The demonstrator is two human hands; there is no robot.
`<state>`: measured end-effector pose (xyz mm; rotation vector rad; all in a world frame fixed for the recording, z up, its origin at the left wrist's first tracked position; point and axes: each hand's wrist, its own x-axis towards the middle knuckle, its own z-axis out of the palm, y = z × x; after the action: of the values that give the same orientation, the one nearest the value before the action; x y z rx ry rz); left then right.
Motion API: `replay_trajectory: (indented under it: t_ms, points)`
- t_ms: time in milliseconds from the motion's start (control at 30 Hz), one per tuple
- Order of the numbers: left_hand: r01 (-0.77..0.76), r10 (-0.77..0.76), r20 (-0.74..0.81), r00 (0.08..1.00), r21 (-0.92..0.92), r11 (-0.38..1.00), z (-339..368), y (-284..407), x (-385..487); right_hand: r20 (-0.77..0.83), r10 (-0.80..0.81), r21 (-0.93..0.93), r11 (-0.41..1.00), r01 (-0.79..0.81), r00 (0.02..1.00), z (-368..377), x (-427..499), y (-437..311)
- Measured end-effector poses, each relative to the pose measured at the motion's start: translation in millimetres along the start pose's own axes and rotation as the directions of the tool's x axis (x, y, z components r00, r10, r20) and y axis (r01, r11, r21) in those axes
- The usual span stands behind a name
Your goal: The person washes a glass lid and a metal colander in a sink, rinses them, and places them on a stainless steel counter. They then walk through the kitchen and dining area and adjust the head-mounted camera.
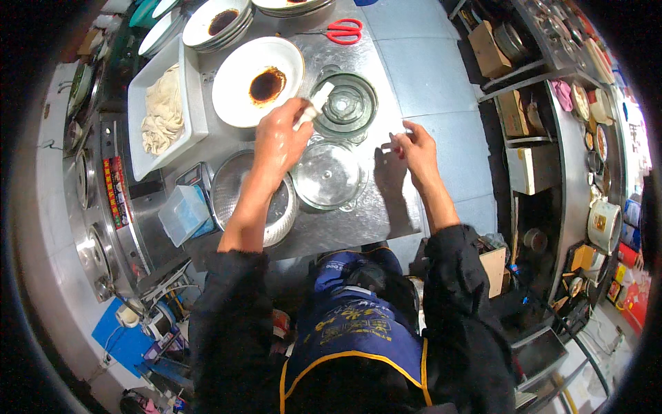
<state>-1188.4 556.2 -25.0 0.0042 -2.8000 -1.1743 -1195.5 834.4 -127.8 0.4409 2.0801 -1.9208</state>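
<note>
My left hand grips a small white object. Its exact kind is hard to tell, possibly a plastic tool or folded paper. The object's end reaches over the left rim of a greenish glass bowl with side handles. Close below that bowl lies a round clear glass lid or dish. My left forearm passes over a dimpled metal basin and hides part of it. Beyond my left hand, a white plate carries a dark brown sauce. My right hand hovers at the table's right edge, fingers apart, with no held thing visible.
On the steel table are red-handled scissors, stacked sauced plates, a white tub with pale dough or cloth, and a clear plastic box. Loaded metal shelving lines the right side.
</note>
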Motion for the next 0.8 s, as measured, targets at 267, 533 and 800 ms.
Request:
replay_trajectory:
  t_ms: [267, 533, 800]
  points:
    - [0.082, -0.08, 0.158, 0.984, -0.003, 0.997, 86, -17, 57, -0.1, 0.14, 0.085, 0.988, -0.132, 0.985, -72, -96, 39]
    - [0.043, -0.055, 0.193, 0.98, 0.063, 0.997, 104, -38, 69, -0.136, 0.271, 0.126, 0.959, -0.254, 0.953, -98, -127, 67]
    - [-0.076, 0.071, 0.186, 0.98, 0.023, 0.997, 103, -57, 54, -0.039, 0.187, 0.12, 0.976, -0.181, 0.982, -78, -101, 54]
